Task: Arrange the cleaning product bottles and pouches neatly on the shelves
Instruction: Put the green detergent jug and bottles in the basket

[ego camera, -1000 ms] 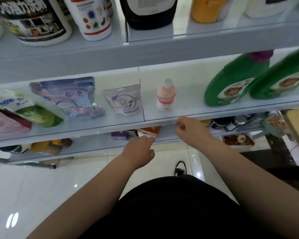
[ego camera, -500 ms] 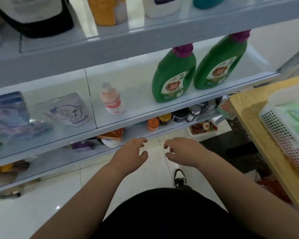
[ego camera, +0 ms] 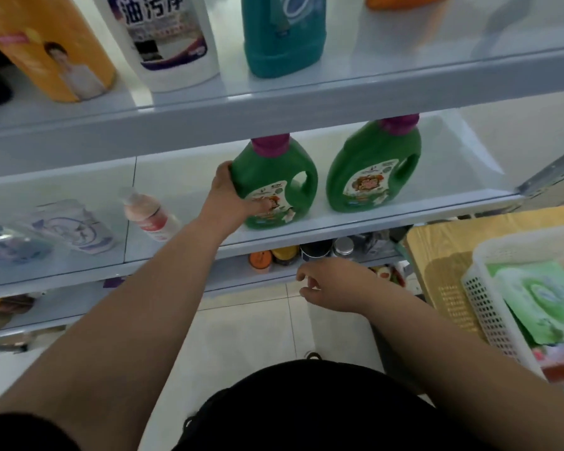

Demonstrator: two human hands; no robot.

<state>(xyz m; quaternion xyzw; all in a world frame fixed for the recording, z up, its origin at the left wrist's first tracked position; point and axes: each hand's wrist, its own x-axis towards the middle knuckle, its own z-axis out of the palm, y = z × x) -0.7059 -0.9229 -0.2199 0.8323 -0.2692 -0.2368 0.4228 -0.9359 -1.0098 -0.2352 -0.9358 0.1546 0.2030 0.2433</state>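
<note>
The left hand (ego camera: 232, 196) has its fingers wrapped round the near side of the left green bottle (ego camera: 274, 177), which stands upright on the middle shelf (ego camera: 404, 213) at the centre of the frame, just beside the right green bottle (ego camera: 372, 170). Both purple caps are partly cut off by the edge of the shelf above. To the left on the same shelf, a small pink bottle (ego camera: 150, 213) and a pale pouch (ego camera: 72, 226) are smeared by blur, so I can't tell how they sit. The upper shelf carries an orange bottle (ego camera: 46, 50), a white bottle (ego camera: 166, 37) and a teal bottle (ego camera: 284, 30), all cropped at the top. At the right a white basket (ego camera: 489, 297) holding a green pouch (ego camera: 541, 297) sits on a wooden surface (ego camera: 443, 242). The right hand (ego camera: 329, 284) hangs below the shelf edge, fingers loosely curled on nothing, hiding part of the jars (ego camera: 284, 255) on the lower shelf. Half a second ago both hands hung free; since then the left one has gone up to the bottle.
</note>
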